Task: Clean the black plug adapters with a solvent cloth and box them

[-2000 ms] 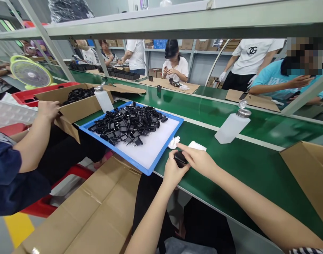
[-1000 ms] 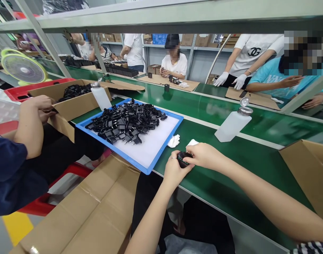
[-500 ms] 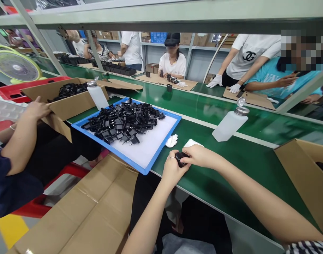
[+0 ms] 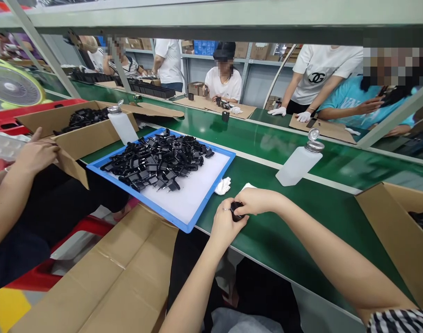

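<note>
Green factory desk [image 4: 301, 226]; left hand [image 4: 224, 226] and right hand [image 4: 258, 201] both pinch one small black part [image 4: 236, 210], fingers closed on it. Seemingly mid-handling; next needs a steady grip.

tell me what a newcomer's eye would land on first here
The heap of black plug parts on the blue tray, left of centre on the green bench, stands out most. Just right of the tray, the person's left hand and right hand pinch a small black part together. A white bottle with a metal cap stands further back on the right.
</note>
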### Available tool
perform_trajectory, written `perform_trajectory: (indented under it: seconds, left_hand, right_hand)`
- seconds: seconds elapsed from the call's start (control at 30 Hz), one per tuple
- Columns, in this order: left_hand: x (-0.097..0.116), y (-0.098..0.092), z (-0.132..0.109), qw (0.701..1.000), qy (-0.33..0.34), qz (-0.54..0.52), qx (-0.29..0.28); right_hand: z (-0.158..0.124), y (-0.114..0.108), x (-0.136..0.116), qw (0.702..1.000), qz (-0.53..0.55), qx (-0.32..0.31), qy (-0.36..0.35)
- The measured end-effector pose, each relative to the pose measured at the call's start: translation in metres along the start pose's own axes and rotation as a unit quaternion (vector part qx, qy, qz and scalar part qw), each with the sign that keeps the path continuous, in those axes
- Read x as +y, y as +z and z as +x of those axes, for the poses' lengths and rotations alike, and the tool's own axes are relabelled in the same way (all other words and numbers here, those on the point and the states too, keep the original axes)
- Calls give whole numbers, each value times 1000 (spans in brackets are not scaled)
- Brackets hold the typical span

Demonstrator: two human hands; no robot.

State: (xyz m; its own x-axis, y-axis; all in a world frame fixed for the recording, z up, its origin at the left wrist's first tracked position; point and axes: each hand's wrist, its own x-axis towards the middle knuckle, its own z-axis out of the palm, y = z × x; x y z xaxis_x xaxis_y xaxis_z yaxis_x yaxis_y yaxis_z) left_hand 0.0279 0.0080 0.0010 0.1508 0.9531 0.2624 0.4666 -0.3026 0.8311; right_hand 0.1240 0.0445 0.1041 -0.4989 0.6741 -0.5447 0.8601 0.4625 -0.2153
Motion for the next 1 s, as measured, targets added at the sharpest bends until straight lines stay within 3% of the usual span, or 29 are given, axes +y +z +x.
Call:
perform_trajectory:
  seconds: [0.5, 0.83, 1.0]
  left_hand:
    - [4, 0, 1, 999, -44, 13, -8]
    - [8, -2, 0, 1000, -19, 17, -5]
    - [11, -2, 1, 999, -29, 19, -1]
  right_hand:
    - [6, -10, 3, 997, 1, -65, -28]
    - [-1, 1, 1, 1000, 7, -11, 4]
    - [2, -1, 3, 999, 24, -29, 9]
